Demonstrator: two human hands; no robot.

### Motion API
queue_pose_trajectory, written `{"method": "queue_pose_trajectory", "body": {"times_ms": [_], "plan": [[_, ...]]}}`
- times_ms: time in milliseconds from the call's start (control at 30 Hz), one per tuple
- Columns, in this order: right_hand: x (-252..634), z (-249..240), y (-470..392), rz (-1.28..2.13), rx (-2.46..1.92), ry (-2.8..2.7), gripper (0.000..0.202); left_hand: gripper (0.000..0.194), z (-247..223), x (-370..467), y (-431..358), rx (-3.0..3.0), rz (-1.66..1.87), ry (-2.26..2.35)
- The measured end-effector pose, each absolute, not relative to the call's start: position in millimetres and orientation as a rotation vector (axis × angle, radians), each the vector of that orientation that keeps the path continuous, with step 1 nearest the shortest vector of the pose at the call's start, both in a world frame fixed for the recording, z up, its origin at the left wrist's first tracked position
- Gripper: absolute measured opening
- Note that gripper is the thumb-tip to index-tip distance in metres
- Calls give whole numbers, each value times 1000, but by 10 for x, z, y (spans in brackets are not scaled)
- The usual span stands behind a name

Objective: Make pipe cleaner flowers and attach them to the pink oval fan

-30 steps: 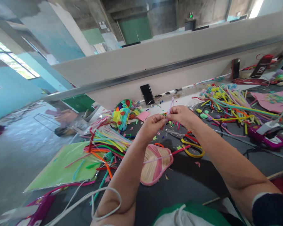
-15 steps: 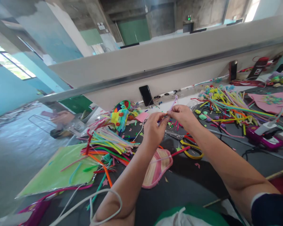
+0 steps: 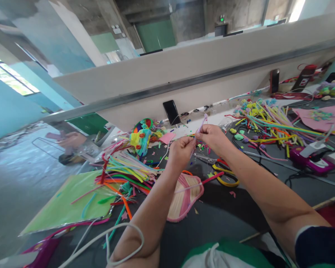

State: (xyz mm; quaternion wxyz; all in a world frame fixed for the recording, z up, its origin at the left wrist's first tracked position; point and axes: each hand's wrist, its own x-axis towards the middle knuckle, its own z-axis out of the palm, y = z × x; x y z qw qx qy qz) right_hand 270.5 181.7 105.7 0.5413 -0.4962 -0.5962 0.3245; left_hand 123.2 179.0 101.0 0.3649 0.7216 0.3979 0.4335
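Note:
Raised over the middle of the table, my left hand (image 3: 181, 150) and my right hand (image 3: 212, 138) meet fingertip to fingertip. Both pinch a thin light-purple pipe cleaner (image 3: 204, 118); its upper end sticks up past my right fingers, and a lower part shows under my left ones. My fingers hide the place where they grip. Below my forearms lies a pink-and-cream striped piece (image 3: 188, 201) with a fuzzy pink edge. A red pipe cleaner (image 3: 213, 177) reaches from it towards yellow-handled scissors (image 3: 227, 182), which lie under my right wrist.
Bundled pipe cleaners (image 3: 134, 167) lie left beside a green sheet (image 3: 64, 201). More loose pipe cleaners (image 3: 279, 123) are piled at right. A phone (image 3: 171, 112) leans on the partition. Purple power strips (image 3: 309, 160) and a white cable (image 3: 139, 232) are close to my arms.
My left fingers have curled in more closely, and more of the light-purple pipe cleaner shows beneath them. Both hands stay together; the view has shifted slightly.

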Motion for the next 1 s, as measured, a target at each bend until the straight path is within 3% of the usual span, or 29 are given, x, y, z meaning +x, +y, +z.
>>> {"method": "queue_pose_trajectory", "body": {"times_ms": [167, 267, 367, 567, 700, 1000], "plan": [[2724, 1137, 1739, 1099, -935, -1394, 21, 28, 1076, 1143, 1855, 1220, 625, 502], [2760, 1145, 1740, 1125, -904, -1394, 25, 32, 1070, 1146, 1857, 1139, 531, 445], [2810, 1112, 1800, 970, -1013, -1374, 27, 31, 1049, 1213, 1815, 1377, 662, 666], [2818, 1057, 1872, 661, -1276, -1364, 28, 24, 937, 1341, 1704, 2328, 1267, 1288], [2767, 1054, 1850, 558, -1361, -1397, 24, 11, 887, 1345, 1691, 2587, 1234, 1405], [2759, 972, 1930, 587, -1369, -1386, 20, 22, 865, 1321, 1701, 2720, 1116, 1464]]}}
